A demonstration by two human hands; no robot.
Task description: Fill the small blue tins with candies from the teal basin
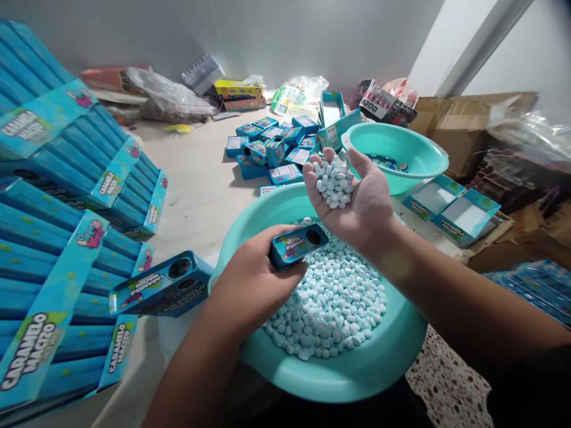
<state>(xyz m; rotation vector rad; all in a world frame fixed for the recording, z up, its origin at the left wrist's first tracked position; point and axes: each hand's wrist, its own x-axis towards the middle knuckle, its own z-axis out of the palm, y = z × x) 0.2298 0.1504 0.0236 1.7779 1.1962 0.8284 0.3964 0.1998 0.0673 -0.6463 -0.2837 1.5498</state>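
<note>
Candies: pale blue and white candies (330, 309) lie heaped in a turquoise bowl (339, 383) at the near edge of the bench (191, 166).
Right hand: palm up, the right hand (368, 205) has a loose, cupped grip under a handful (334, 185) of candies, above the bowl's far side.
Left hand: the left hand (250, 282) has its grip closed around a small blue box (292, 246) over the heap, the face with the round hole turned up.
Careful handling: a level palm with curled fingers should stop candies rolling off; keeping the thumb clear of the hole and both hands inside the bowl's rim would let strays drop back. A light squeeze should spare the box's sides.
Bench, left edge: stacked packs of blue boxes (57, 285), with a loose box (165, 285) just beside them.
Bench, far edge: a jumbled pile of small boxes (276, 151).
Bench, right edge: a second bowl (423, 151) and two display trays (466, 214).
</note>
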